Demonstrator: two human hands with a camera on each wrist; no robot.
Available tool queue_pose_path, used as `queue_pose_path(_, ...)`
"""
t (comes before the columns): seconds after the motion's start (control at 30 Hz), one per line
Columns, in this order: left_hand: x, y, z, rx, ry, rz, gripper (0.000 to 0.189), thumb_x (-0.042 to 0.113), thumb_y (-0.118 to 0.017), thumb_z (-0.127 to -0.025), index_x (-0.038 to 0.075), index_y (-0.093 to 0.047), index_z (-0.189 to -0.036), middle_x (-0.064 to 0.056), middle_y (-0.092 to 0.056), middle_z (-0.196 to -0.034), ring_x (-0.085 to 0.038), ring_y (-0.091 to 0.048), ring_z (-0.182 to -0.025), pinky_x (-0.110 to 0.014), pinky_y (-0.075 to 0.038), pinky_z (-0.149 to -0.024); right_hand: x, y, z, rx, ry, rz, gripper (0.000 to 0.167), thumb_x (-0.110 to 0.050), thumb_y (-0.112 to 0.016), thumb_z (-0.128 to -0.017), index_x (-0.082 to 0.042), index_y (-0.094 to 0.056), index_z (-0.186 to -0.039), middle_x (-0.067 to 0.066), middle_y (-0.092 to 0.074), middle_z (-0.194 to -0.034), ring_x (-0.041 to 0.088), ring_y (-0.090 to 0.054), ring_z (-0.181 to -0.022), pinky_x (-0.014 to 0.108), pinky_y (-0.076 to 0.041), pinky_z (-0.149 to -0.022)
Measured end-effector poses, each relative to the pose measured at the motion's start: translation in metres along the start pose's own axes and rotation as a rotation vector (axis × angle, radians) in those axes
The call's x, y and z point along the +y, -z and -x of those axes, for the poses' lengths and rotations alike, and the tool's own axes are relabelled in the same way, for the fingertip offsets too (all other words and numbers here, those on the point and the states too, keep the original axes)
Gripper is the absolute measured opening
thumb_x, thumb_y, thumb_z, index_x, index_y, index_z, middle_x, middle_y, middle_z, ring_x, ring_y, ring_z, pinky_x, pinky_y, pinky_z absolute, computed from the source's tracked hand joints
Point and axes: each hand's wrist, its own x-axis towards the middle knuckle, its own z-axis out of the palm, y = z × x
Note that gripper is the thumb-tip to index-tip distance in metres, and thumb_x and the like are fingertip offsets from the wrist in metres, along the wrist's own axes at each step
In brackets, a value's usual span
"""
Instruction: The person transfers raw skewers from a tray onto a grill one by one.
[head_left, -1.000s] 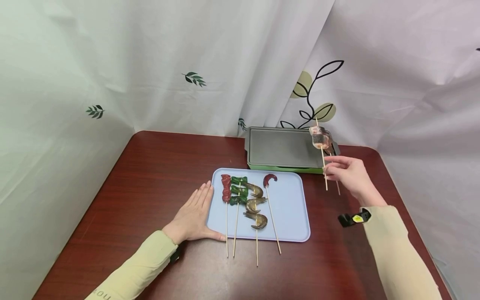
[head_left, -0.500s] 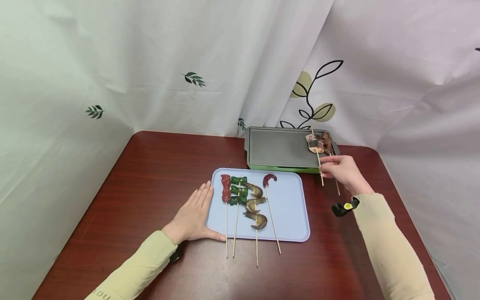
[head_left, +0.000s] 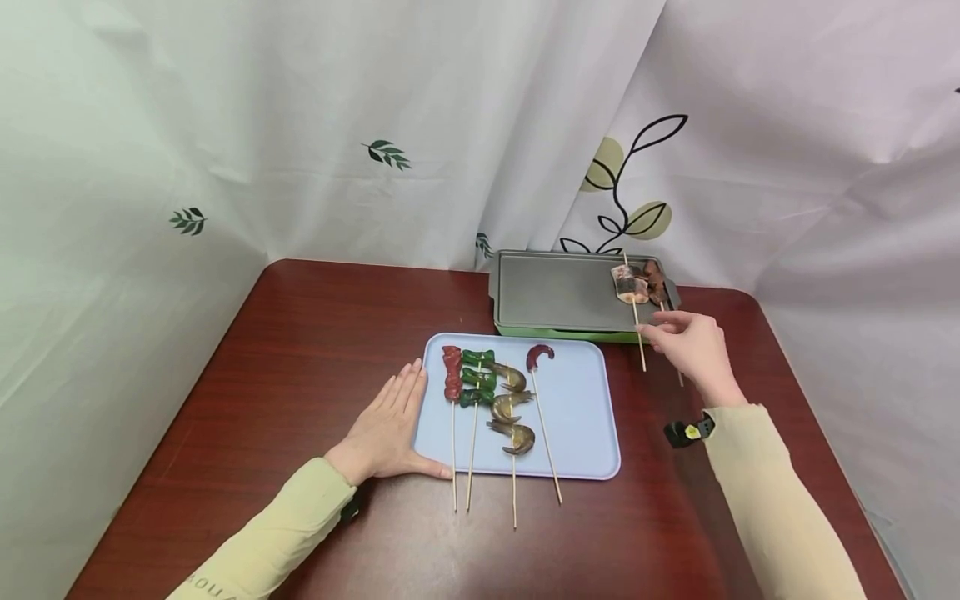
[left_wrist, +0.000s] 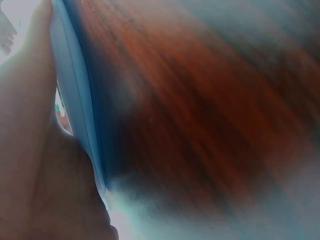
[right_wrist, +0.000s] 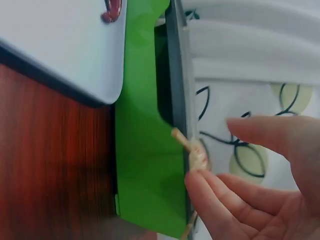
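Observation:
My left hand (head_left: pixel 386 425) lies with straight fingers along the left edge of a pale blue tray (head_left: pixel 581 417), its thumb at the front rim. Right beside a skewer of fish pieces (head_left: pixel 630 285) on the griddle (head_left: pixel 566 292), my right hand (head_left: pixel 693 346) has its thumb and fingers spread apart. In the right wrist view the end of that skewer (right_wrist: pixel 181 137) points out close to the fingertips (right_wrist: pixel 195 180), with nothing pinched between. A skewer of brown meat (head_left: pixel 655 283) lies at the griddle's right end, its stick partly behind the hand.
The tray bears a red skewer (head_left: pixel 452 373), a green pepper skewer (head_left: pixel 478 379), a shrimp skewer (head_left: pixel 513 408) and one with a dark red curved piece (head_left: pixel 540 357); their sticks overhang its front rim. White curtains (head_left: pixel 337 100) enclose the brown table (head_left: pixel 315 333).
The right hand has lowered the fish skewer onto the griddle beside the brown meat, then let go and drawn slightly right. The left hand has stayed at the tray.

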Motion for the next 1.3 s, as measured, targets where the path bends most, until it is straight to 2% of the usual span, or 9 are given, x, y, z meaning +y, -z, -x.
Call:
queue_pose_path(0.13, 0.002, 0.004, 0.0, -0.016, 0.01, 0.002, 0.15, 0.098, -0.057, -0.061, -0.013, -0.021, -0.156, -0.029, -0.017, -0.163, -0.04, -0.016, -0.151, -0.049, -0.018, -0.121, -0.003, -0.005, 0.017, 0.121, 0.078, 0.014, 0.066, -0.051, -0.071, -0.093, -0.001, -0.064, -0.136, 0.017, -0.073, -0.114, 0.031, -0.07, -0.101, 0.02, -0.05, -0.069)
queue_pose_path(0.27, 0.004, 0.009, -0.001, -0.058, 0.029, -0.006, 0.15, 0.096, -0.059, -0.061, -0.012, -0.019, -0.157, -0.027, -0.015, -0.164, -0.038, -0.013, -0.152, -0.048, -0.017, -0.121, -0.01, -0.009, 0.035, 0.134, 0.12, -0.008, 0.062, -0.047, -0.072, -0.093, -0.002, -0.064, -0.136, 0.014, -0.072, -0.117, 0.03, -0.07, -0.106, 0.012, -0.049, -0.07)
queue_pose_path(0.5, 0.004, 0.011, -0.002, -0.084, 0.04, -0.019, 0.15, 0.097, -0.058, -0.061, -0.01, -0.017, -0.157, -0.026, -0.013, -0.165, -0.037, -0.011, -0.153, -0.046, -0.014, -0.122, -0.021, -0.013, 0.057, 0.07, 0.179, -0.049, 0.059, -0.046, -0.074, -0.093, -0.005, -0.066, -0.134, 0.014, -0.072, -0.118, 0.027, -0.071, -0.104, 0.012, -0.051, -0.073)
queue_pose_path(0.73, 0.002, 0.006, -0.002, -0.061, 0.032, -0.008, 0.148, 0.096, -0.057, -0.063, -0.011, -0.017, -0.157, -0.026, -0.013, -0.165, -0.037, -0.012, -0.153, -0.047, -0.015, -0.122, -0.025, -0.023, 0.069, 0.026, 0.203, -0.085, 0.059, -0.043, -0.076, -0.092, -0.003, -0.066, -0.134, 0.015, -0.071, -0.121, 0.026, -0.071, -0.105, 0.01, -0.051, -0.077)
queue_pose_path(0.93, -0.002, -0.002, -0.001, -0.038, 0.023, -0.024, 0.149, 0.101, -0.047, -0.064, -0.01, -0.016, -0.158, -0.025, -0.011, -0.166, -0.036, -0.01, -0.153, -0.047, -0.014, -0.122, -0.026, -0.033, 0.076, -0.004, 0.214, -0.09, 0.055, -0.037, -0.077, -0.092, -0.001, -0.065, -0.133, 0.018, -0.07, -0.122, 0.028, -0.071, -0.105, 0.01, -0.05, -0.078)
queue_pose_path(1.13, -0.004, -0.007, -0.001, -0.025, 0.015, -0.037, 0.148, 0.102, -0.042, -0.064, -0.009, -0.015, -0.158, -0.024, -0.01, -0.166, -0.034, -0.009, -0.154, -0.045, -0.012, -0.122, -0.027, -0.042, 0.085, -0.051, 0.211, -0.118, 0.051, -0.032, -0.078, -0.093, -0.002, -0.066, -0.132, 0.018, -0.07, -0.122, 0.026, -0.071, -0.105, 0.015, -0.053, -0.079)
queue_pose_path(1.3, -0.004, -0.007, -0.002, -0.026, 0.014, -0.04, 0.148, 0.102, -0.042, -0.064, -0.009, -0.015, -0.158, -0.024, -0.009, -0.166, -0.034, -0.008, -0.154, -0.045, -0.011, -0.123, -0.028, -0.051, 0.092, -0.077, 0.219, -0.111, 0.049, -0.031, -0.079, -0.092, -0.003, -0.068, -0.13, 0.016, -0.07, -0.121, 0.028, -0.071, -0.106, 0.026, -0.057, -0.082)
